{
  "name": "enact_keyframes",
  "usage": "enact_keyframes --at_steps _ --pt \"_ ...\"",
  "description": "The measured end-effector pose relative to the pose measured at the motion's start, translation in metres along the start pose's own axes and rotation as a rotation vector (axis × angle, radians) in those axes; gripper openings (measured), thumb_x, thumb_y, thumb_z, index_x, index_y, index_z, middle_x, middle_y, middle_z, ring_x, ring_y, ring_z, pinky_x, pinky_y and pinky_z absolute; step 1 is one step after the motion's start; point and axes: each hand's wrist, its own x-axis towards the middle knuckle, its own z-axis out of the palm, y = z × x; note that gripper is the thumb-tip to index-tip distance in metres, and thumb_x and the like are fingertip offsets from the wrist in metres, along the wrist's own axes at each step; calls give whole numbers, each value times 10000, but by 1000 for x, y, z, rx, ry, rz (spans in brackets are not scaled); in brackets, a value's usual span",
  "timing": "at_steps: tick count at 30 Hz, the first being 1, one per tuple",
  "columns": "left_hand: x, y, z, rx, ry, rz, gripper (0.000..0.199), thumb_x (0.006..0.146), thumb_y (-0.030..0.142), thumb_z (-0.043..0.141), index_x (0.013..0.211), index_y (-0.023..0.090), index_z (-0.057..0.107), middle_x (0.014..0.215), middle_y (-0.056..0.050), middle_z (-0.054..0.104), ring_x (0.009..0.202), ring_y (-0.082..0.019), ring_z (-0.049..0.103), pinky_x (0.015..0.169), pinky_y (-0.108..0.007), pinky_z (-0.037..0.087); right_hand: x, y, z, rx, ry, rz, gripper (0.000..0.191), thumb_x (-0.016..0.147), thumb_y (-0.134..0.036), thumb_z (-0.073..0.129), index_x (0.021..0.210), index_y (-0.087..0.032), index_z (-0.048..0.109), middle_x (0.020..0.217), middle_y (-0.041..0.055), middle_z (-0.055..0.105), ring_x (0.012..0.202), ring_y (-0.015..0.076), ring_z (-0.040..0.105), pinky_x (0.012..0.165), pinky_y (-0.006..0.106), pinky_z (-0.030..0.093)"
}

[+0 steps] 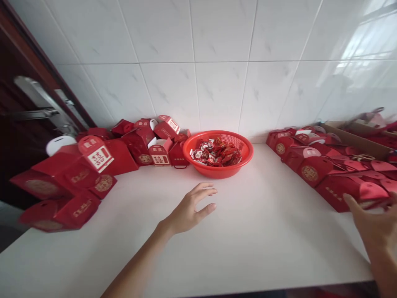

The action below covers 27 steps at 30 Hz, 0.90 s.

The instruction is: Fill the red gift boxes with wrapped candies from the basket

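My left hand (pixel 190 209) hovers above the white tabletop (pixel 248 248), its fingers apart and nothing in them. Just beyond it stands a red plastic basket (pixel 218 170) with many small wrapped candies (pixel 220 153) inside. At the right, my right hand (pixel 376 221) is at the near end of a red candy box (pixel 336 192), the closest in a row. Its thumb and fingers are spread wide; the fingers run partly out of the frame. Whether they touch the box I cannot tell.
Several red boxes with gold print (pixel 77 174) are piled at the left, reaching along the wall to the basket. More red boxes (pixel 288 142) line the right side, beside a cardboard carton (pixel 356 138). A dark door with a metal handle (pixel 46 111) stands at left, behind the pile.
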Motion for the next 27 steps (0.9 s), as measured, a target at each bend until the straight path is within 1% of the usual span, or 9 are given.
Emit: enact_keyframes --at_steps 2,5,6,8,10,13,15,20,27 --pt "1 -2 -2 -1 34 -1 317 944 396 575 1215 249 651 1364 -102 590 1235 -246 597 1041 -404 509 -3 -19 -4 1 204 105 686 821 -517 691 1424 -537 364 1416 111 457 1369 502 350 1065 714 326" --pt "3 -6 -9 -2 118 -11 283 943 380 574 1172 242 667 1346 -97 607 1198 -235 619 1018 -388 519 -3 -59 -1 142 174 27 549 845 -459 672 1351 -533 474 1427 62 501 1346 464 431 984 670 455" --pt "3 -7 -12 -3 158 -9 266 943 370 573 1150 237 675 1330 -95 618 1188 -230 623 1015 -382 518 -2 -74 3 223 185 15 461 867 -444 642 1307 -514 525 1331 77 578 1209 453 563 935 664 486" --pt "4 -11 -20 2 261 4 232 944 353 569 1096 226 690 1278 -90 648 1170 -223 626 1016 -376 510 -4 -107 16 335 25 -60 290 894 -412 607 1184 -419 619 1067 91 678 947 384 690 842 614 543" --pt "5 -15 -29 16 379 11 213 944 352 565 1045 223 701 1216 -82 674 1148 -221 630 1013 -378 506 -11 -141 32 391 -148 -265 129 886 -372 612 987 -310 664 841 52 693 752 294 712 735 506 587" --pt "4 -26 -42 44 571 -19 208 931 373 569 984 227 708 1143 -68 695 1111 -220 640 1007 -386 508 -36 -185 58 561 -527 -513 118 918 -271 564 1007 -239 634 905 66 718 758 217 718 696 370 602" --pt "3 -35 -51 64 713 -53 218 914 388 577 951 216 705 1110 -66 698 1092 -220 648 995 -387 519 -60 -206 72 653 -667 -602 147 936 -219 516 1036 -226 624 996 97 711 788 201 715 716 356 609" --pt "-7 -57 -87 188 1052 -121 221 878 371 569 942 189 676 1077 -77 683 1078 -229 652 944 -390 551 -103 -212 86 705 -767 -639 219 943 -154 457 1071 -248 608 1131 118 677 810 199 715 718 379 623" --pt "-35 -54 -174 653 1579 -353 353 678 67 646 1029 94 665 1160 -140 642 1164 -290 573 1024 -448 447 -100 -202 85 728 -735 -494 203 934 -160 455 1039 -244 607 1047 105 676 747 195 714 682 354 621"
